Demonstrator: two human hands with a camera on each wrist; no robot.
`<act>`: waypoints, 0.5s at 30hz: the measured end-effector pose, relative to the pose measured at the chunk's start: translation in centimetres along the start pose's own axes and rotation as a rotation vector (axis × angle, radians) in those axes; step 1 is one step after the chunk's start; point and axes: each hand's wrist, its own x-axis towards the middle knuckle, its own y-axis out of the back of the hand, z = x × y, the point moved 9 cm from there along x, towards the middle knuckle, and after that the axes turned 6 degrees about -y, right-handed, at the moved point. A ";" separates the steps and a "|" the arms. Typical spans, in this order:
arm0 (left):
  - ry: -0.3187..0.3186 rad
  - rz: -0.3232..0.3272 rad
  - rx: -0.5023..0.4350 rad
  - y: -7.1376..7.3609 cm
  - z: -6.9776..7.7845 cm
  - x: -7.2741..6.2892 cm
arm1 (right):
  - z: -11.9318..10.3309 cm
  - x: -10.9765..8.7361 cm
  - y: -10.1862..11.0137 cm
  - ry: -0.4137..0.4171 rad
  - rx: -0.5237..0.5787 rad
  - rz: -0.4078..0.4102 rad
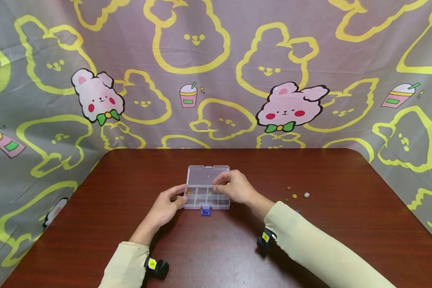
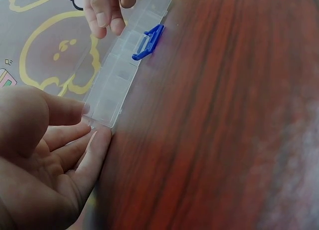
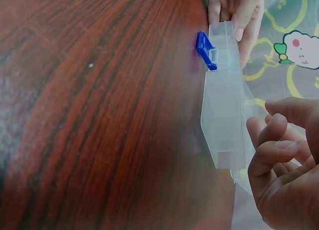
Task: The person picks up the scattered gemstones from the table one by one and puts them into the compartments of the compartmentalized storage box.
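Note:
A clear plastic compartment box (image 1: 201, 207) with a blue latch (image 1: 206, 211) stands on the table, its transparent lid (image 1: 201, 176) raised at the back. My left hand (image 1: 167, 206) holds the box's left end between thumb and fingers, as the left wrist view also shows. Over the right half of the box hovers my right hand (image 1: 235, 187), fingers loosely bent. Nothing shows between its fingertips in the right wrist view. A small orange stone (image 1: 189, 192) lies in the back left compartment. A tiny yellowish piece (image 1: 210, 193) shows in another back compartment.
Right of the box, several small stones lie scattered on the brown table (image 1: 93, 224): a white one (image 1: 307, 195), a yellow one (image 1: 294, 196), an orange-brown one (image 1: 288, 188) and a blue one (image 1: 297, 211) beside the right sleeve. A patterned curtain (image 1: 216, 88) hangs behind the table.

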 end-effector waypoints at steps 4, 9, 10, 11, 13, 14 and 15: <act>0.004 0.003 0.003 0.0 0.2 0.0 | 0.3 -0.3 0.6 -0.015 -0.003 0.022; 0.000 0.001 -0.009 -0.1 0.2 0.1 | 0.6 -0.8 1.5 -0.027 0.015 0.058; 0.001 0.002 -0.015 -0.1 0.2 0.0 | 0.7 -0.9 1.7 -0.032 0.020 0.062; 0.000 0.004 -0.019 -0.1 0.2 0.0 | 0.9 -1.0 1.8 -0.036 0.025 0.063; 0.003 0.004 -0.022 -0.1 0.1 0.0 | 1.1 -1.3 2.2 -0.042 0.021 0.067; 0.005 0.002 -0.026 -0.1 0.1 0.0 | 1.2 -1.4 2.3 -0.045 0.021 0.069; 0.005 0.000 -0.035 -0.1 0.1 0.0 | 1.4 -1.5 2.5 -0.047 0.018 0.072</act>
